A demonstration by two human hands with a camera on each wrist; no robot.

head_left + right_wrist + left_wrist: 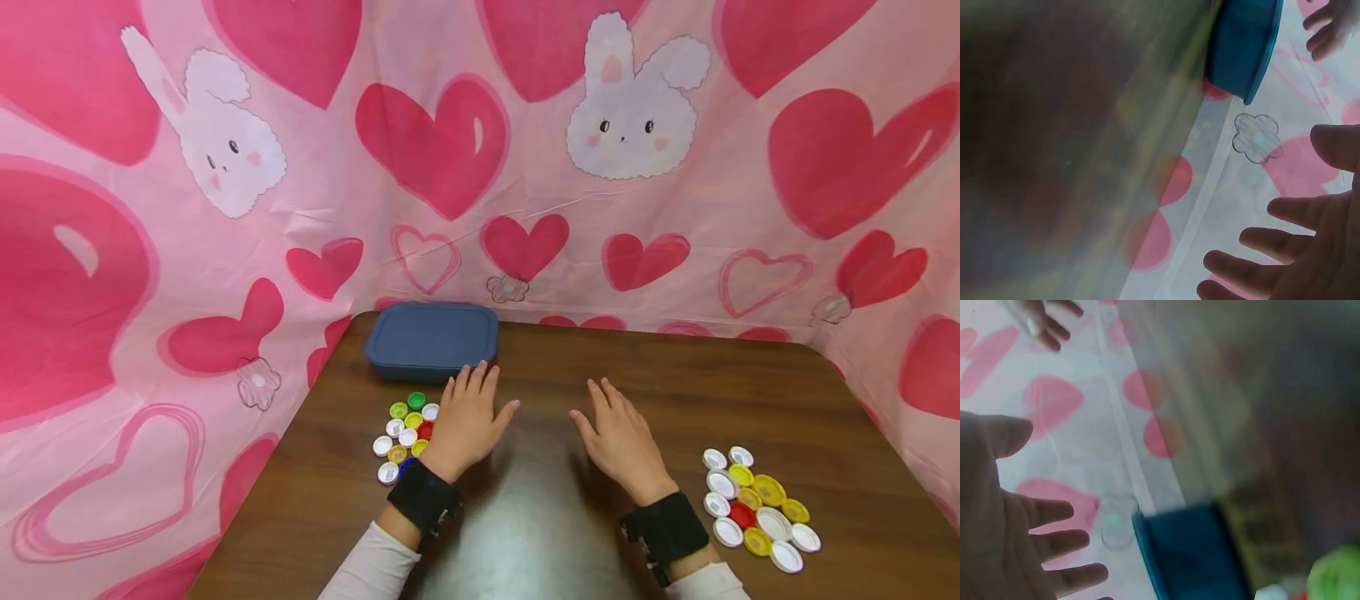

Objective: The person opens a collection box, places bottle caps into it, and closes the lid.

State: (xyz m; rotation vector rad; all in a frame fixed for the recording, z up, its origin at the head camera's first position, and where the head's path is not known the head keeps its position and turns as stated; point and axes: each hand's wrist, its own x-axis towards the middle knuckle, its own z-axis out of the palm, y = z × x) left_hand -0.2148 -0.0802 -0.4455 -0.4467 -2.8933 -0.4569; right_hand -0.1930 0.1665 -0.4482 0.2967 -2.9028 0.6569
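Left hand [467,425] flat on the brown table [540,517], fingers straight and slightly spread, holding nothing. Touching its outer edge, a cluster of bottle caps [405,435] in green, yellow, white and red; just beyond the fingertips, a blue lidded container [432,339], not quite touching. Right hand [621,442] likewise palm down, fingers spread, empty, near the left hand. Second pile of bottle caps [757,508], mostly white and yellow with one red, well apart to the right of that hand's wrist. Black bands on both wrists. Behind, a pink cloth backdrop [480,150] with hearts and white bunnies. No readable writing or brand anywhere; wrist views blurred.
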